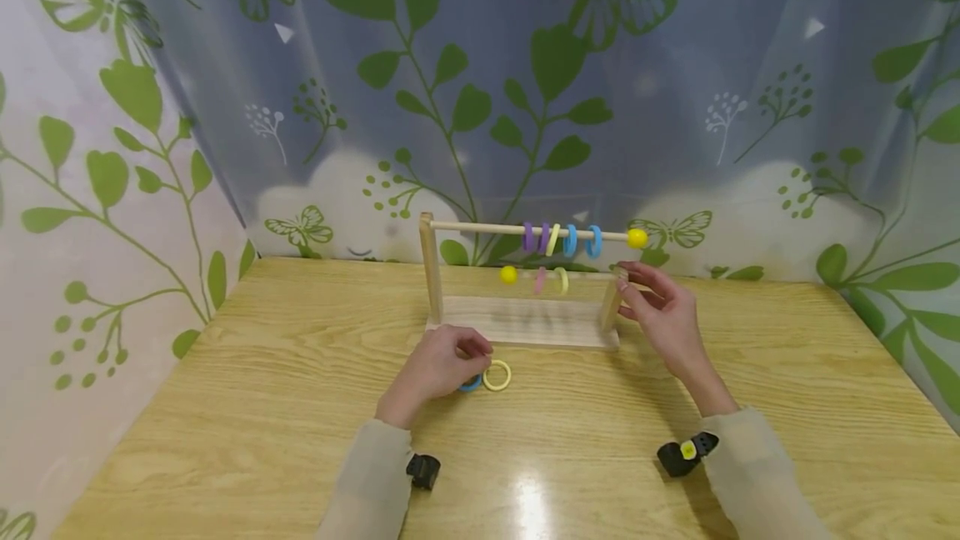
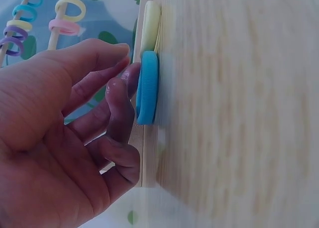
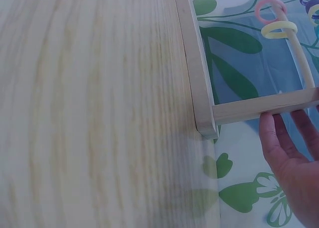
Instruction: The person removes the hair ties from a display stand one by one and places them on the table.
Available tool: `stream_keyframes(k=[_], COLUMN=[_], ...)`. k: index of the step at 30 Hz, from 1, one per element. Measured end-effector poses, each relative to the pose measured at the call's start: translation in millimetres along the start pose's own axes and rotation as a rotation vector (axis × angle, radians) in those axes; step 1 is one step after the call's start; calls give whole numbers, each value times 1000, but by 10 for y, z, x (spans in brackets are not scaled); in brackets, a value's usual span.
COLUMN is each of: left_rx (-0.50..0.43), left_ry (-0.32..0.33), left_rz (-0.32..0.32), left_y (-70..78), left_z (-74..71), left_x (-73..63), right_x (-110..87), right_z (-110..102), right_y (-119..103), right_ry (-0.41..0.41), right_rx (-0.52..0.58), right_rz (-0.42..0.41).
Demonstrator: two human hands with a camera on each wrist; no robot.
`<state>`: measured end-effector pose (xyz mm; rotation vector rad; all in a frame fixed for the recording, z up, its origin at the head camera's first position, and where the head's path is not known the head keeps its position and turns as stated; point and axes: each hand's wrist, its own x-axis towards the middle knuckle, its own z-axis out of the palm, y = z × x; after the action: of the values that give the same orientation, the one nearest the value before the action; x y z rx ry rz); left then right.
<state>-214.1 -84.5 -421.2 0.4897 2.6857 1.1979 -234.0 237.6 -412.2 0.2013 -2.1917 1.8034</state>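
Observation:
On the table, my left hand (image 1: 448, 361) hovers over a blue hair tie (image 2: 148, 88), fingers loosely bent beside its rim and not visibly gripping it. A pale yellow hair tie (image 1: 497, 376) lies flat right next to the blue one. Behind them stands a wooden two-rod rack (image 1: 525, 333). At its right post (image 1: 611, 307), my right hand (image 1: 663, 315) holds the upper end between thumb and fingers. In the right wrist view, fingertips (image 3: 267, 119) touch the outer side of that post.
The upper rod (image 1: 472, 227) carries purple, yellow and blue hair ties and ends in a yellow ball (image 1: 637, 238). The lower rod (image 1: 592, 276) carries a pink one (image 1: 540, 280) and a yellow one (image 1: 562, 281), with another yellow ball (image 1: 509, 274). A patterned curtain hangs behind the table.

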Motion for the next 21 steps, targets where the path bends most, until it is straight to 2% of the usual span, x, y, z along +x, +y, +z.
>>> stream_keyframes(k=[8, 15, 21], left_rx=[-52, -100, -141], left_ry=[37, 155, 235], left_rz=[7, 70, 86], left_y=[-11, 36, 95], left_z=[-1, 9, 28], left_x=[25, 45, 76], right_x=[11, 9, 11], right_z=[-2, -4, -6], right_y=[2, 4, 7], right_ry=[6, 6, -1], right_rx=[-19, -24, -19], right_rz=[6, 2, -3])
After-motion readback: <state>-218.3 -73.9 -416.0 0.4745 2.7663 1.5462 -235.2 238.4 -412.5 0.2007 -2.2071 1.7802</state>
